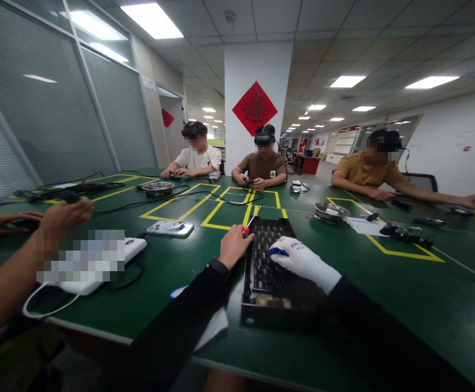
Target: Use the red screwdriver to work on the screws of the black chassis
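A dark, open rectangular case (pixel 264 272) with rows of metallic round shapes inside lies on the table in front of me. Bare and closed, my left hand (pixel 234 246) rests at its left edge around a screwdriver (pixel 245 231); the red handle shows and the thin shaft points up and away. Over the right part of the case is my right hand (pixel 298 258) in a white glove. Its fingers pinch a small blue object (pixel 277 251) just above the inside of the case; its exact kind is unclear. A brownish strip (pixel 273 302) lies at the case's near end.
On the green table (pixel 204 253) are a phone (pixel 170 228), a white device with a cable (pixel 133 249), metal bowls (pixel 330 211) and black parts (pixel 408 234) on paper. Another person's hands (pixel 63 218) are at left. Several co-workers sit across the table and at right.
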Motion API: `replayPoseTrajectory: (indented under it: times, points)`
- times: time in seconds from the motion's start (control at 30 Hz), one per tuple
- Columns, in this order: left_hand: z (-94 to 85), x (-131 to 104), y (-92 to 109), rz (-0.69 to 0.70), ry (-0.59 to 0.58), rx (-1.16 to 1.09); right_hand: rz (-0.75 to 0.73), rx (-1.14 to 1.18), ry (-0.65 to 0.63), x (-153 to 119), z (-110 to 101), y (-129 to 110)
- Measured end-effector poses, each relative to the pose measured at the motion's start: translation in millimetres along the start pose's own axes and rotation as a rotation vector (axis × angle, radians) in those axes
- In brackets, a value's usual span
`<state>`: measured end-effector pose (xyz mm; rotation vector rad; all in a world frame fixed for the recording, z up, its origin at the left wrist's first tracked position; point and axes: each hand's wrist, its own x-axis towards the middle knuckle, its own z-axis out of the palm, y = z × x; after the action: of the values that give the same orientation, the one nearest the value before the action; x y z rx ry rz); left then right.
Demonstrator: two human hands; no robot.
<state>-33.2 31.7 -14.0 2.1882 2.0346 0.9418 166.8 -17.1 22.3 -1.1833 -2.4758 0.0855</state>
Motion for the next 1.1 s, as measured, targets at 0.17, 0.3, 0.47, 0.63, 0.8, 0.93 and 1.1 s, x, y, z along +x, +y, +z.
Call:
replayPoseTrajectory:
  times: [0.17, 0.3, 0.47, 0.63, 0.8, 0.93, 1.1]
  points:
    - [0.0, -2, 1, -0.014, -0.034, -0.014, -0.029, -0.261, -0.133, 25, 18, -8]
    - [2.0, -3, 0, -0.010, -0.062, -0.022, -0.032, -0.327, -0.145, 27, 19, -6]
    - [0.7, -2, 1, 0.036, -0.004, -0.054, 0.034, 0.044, 0.157, 6, 13, -2]
    - [-13.2, -8, 12, 0.175, 0.101, -0.156, 0.160, 0.446, 0.313, -4, 12, -6]
    - [-23.0, -22, 29, 0.429, 0.106, -0.183, 0.217, 0.527, 0.392, -4, 11, -8]
    - [-23.4, -27, 35, 0.535, 0.071, -0.164, 0.238, 0.589, 0.447, -5, 12, -8]
    - [-24.1, -27, 34, 0.605, 0.027, -0.174, 0.253, 0.608, 0.497, -4, 16, -5]
